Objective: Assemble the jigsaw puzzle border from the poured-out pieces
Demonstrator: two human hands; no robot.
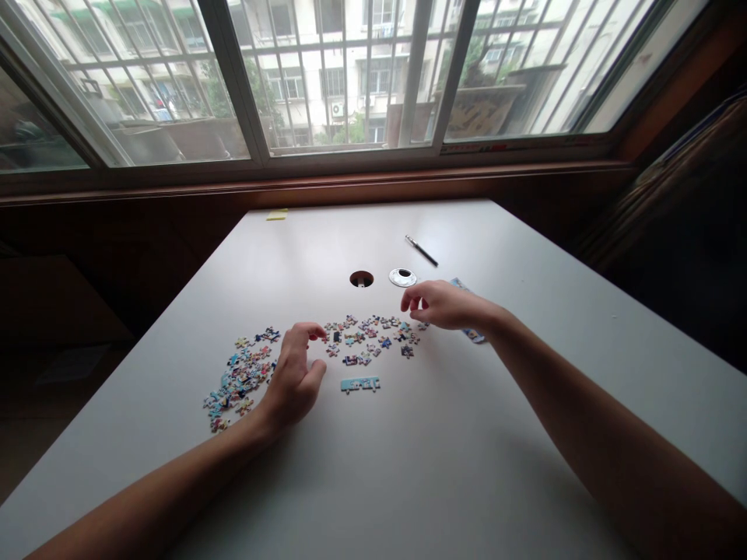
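My left hand point(296, 377) is over the table between a heap of jigsaw pieces point(248, 373) and a looser spread of pieces point(367, 334). Its fingers curve toward the spread, thumb apart, and nothing shows in them. My right hand point(447, 305) hovers at the right end of that spread, fingers bent and slightly apart, with no piece visible between them. Below the spread lies a short joined strip of light-blue pieces point(360, 384), apart from both hands. Partly hidden behind my right hand and wrist is a flat printed sheet or packet point(474, 336).
The white table point(408, 467) has a round cable hole point(362, 278), with its silver cover ring point(402, 278) beside it. Farther back lie a black pen point(421, 250) and a yellow strip point(277, 215). A barred window point(350, 78) stands beyond the far edge.
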